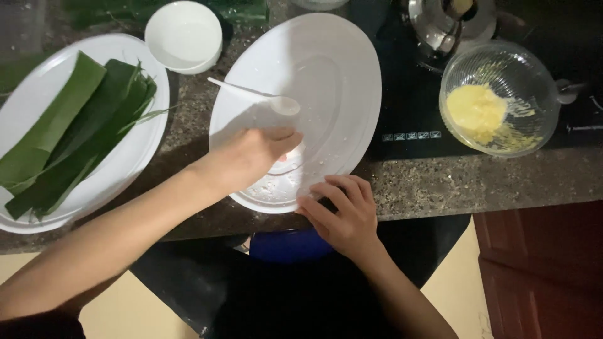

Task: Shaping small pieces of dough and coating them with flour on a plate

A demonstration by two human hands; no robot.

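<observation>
Fingers of left hand pressed down on wet residue inside large oval white plate, seemingly pinching small white bit; grip unclear. Right hand spread flat, unclenched, steadied plate's near rim at worktop edge. Judged mid-scraping; next move called for gathering residue without tipping plate. Counted: two oval plates, one white bowl, one spoon, one glass bowl of yellow paste, several green leaves.

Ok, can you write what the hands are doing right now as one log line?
left hand: on big white oval plate, fingers in white bits | right hand: holding plate's near edge | white spoon: lying on plate | leaves: on left plate
</observation>
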